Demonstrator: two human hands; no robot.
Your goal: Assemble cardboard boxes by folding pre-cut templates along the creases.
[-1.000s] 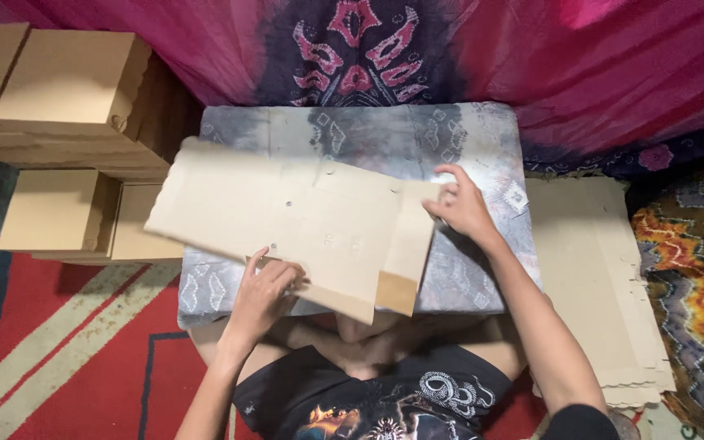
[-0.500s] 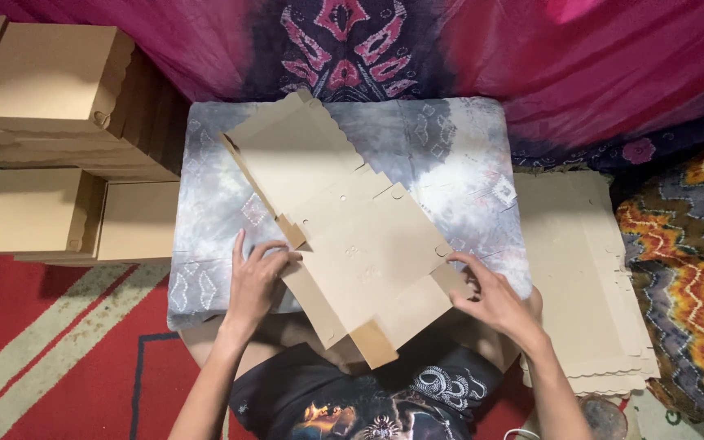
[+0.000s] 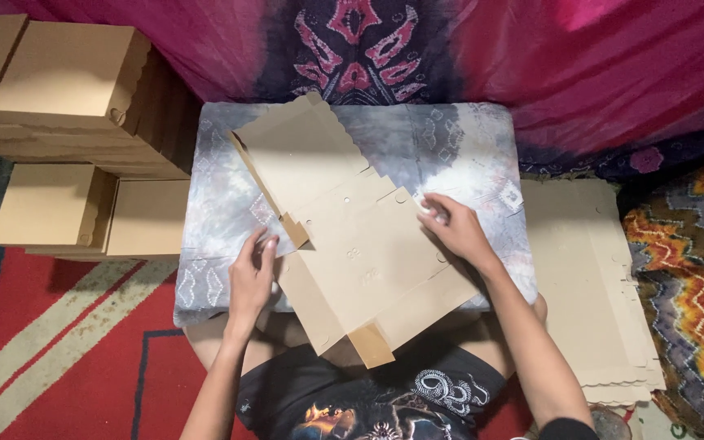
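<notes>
A flat die-cut cardboard box blank (image 3: pixel 344 228) lies diagonally on a low table covered with grey patterned cloth (image 3: pixel 466 138). One scalloped panel points to the far left, and a corner flap hangs over the near edge above my lap. My left hand (image 3: pixel 252 273) presses on the blank's left side by a small folded tab. My right hand (image 3: pixel 450 228) rests fingers-down on the blank's right edge. Neither hand lifts the cardboard.
Folded cardboard boxes (image 3: pixel 67 73) are stacked at the left, with two more boxes (image 3: pixel 91 216) below them. A pile of flat blanks (image 3: pixel 588 285) lies to the right of the table. Pink and purple fabric (image 3: pixel 572 65) hangs behind. A red striped rug (image 3: pixel 59 350) covers the floor.
The blank has been turned from lying crosswise to diagonal on the table. My right hand moved from the near right corner up to the right edge; my left hand stayed on the left side.
</notes>
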